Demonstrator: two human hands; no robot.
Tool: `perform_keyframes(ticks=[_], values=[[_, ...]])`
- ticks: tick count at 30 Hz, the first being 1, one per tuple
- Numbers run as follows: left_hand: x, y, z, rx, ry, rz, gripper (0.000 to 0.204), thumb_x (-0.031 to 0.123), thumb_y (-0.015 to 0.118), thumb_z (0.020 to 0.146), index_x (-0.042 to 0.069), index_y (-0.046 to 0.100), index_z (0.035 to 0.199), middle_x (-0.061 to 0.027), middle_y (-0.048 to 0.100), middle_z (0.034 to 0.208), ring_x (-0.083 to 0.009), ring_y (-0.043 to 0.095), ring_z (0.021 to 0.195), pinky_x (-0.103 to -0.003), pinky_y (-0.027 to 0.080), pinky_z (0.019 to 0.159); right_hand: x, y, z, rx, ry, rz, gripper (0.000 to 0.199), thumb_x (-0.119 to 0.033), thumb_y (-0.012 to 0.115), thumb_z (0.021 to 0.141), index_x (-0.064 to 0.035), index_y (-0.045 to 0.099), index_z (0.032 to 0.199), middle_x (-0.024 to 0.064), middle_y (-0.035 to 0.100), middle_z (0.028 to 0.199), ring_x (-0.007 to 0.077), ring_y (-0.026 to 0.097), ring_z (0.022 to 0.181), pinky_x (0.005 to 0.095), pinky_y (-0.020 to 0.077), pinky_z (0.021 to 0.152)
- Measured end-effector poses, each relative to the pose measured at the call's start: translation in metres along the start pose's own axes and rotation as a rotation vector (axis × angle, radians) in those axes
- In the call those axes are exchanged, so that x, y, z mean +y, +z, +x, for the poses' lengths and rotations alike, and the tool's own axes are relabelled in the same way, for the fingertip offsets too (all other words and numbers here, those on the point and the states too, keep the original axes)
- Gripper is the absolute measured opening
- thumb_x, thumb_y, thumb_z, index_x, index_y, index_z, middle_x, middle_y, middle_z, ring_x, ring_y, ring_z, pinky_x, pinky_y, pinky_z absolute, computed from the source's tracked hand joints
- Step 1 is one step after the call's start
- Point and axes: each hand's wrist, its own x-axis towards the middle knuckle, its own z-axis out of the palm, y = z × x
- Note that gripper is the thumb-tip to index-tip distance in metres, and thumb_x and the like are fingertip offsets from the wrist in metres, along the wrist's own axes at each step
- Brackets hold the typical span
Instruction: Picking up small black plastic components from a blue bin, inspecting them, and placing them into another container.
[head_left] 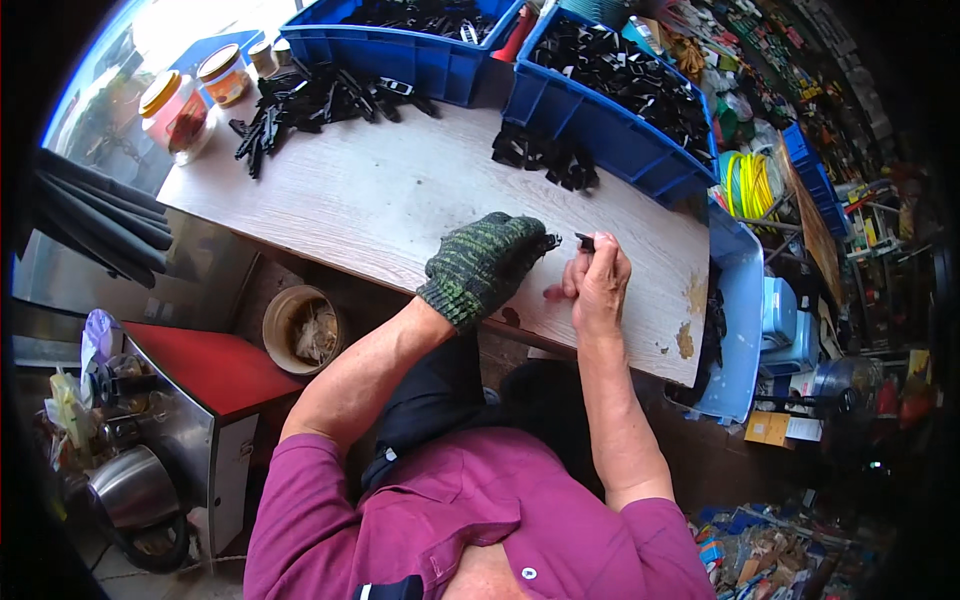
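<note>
My left hand [485, 258], in a green and black knitted glove, is closed round a small black part [552, 242]. Only the part's end sticks out past the fingers; the rest is hidden. Facing it, my bare right hand [600, 275] pinches a small black piece [584, 241] between thumb and fingers. A narrow gap separates the two pieces. Both hands are over the front edge of the pale wood-grain table [350, 200]. Beyond them lies a small heap of short black parts [545, 158], and at the far left a pile of long black parts [315, 105].
Two blue crates [620, 130] [400, 55] of black parts stand along the back. Jars [172, 112] sit at the far left corner. A bucket [303, 328] and a red-topped cabinet [205, 365] with a kettle [135, 487] are left of me. A light blue bin [738, 320] is at right.
</note>
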Motion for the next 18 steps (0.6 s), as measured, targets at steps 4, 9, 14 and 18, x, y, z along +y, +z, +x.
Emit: perform_keyframes(ticks=[4,9,14,18], values=[[0.013,0.004,0.003,-0.219,-0.043,0.22,0.019,0.023,0.066,0.086,0.012,0.067,0.102,-0.0122,0.064,0.099,-0.0345,0.061,0.091,-0.048,0.049,0.074,0.0,-0.003,-0.002,0.007,-0.013,0.022,0.033,-0.035,0.048,0.101,-0.0061,0.053,0.085,-0.0023,0.031,0.051,0.0096,0.028,0.04,0.0283,0.0299,0.039],[-0.001,0.006,-0.003,-0.104,0.021,0.435,0.025,0.027,0.07,0.078,0.012,0.066,0.099,-0.0125,0.063,0.107,-0.0389,0.057,0.103,-0.053,0.045,0.079,-0.008,0.003,-0.006,0.022,0.085,0.036,0.033,-0.035,0.046,0.1,-0.007,0.052,0.084,-0.0017,0.028,0.049,0.0109,0.033,0.04,0.0306,0.0395,0.035],[0.002,-0.012,-0.004,-0.173,0.044,0.379,0.026,0.017,0.068,0.08,0.009,0.065,0.104,-0.0118,0.065,0.105,-0.0368,0.059,0.102,-0.048,0.047,0.081,-0.007,0.0,-0.004,-0.017,0.078,-0.009,0.032,-0.035,0.046,0.1,-0.0096,0.045,0.079,-0.0015,0.026,0.047,0.0116,0.033,0.04,0.0335,0.0468,0.035],[0.003,0.005,-0.008,-0.086,-0.005,-0.06,0.023,0.013,0.066,0.087,0.005,0.063,0.109,-0.0166,0.066,0.096,-0.0379,0.064,0.086,-0.045,0.052,0.074,-0.004,-0.004,-0.003,-0.031,0.067,-0.011,0.031,-0.035,0.046,0.1,-0.0091,0.049,0.082,-0.0005,0.034,0.053,0.012,0.035,0.04,0.0317,0.0452,0.035]])
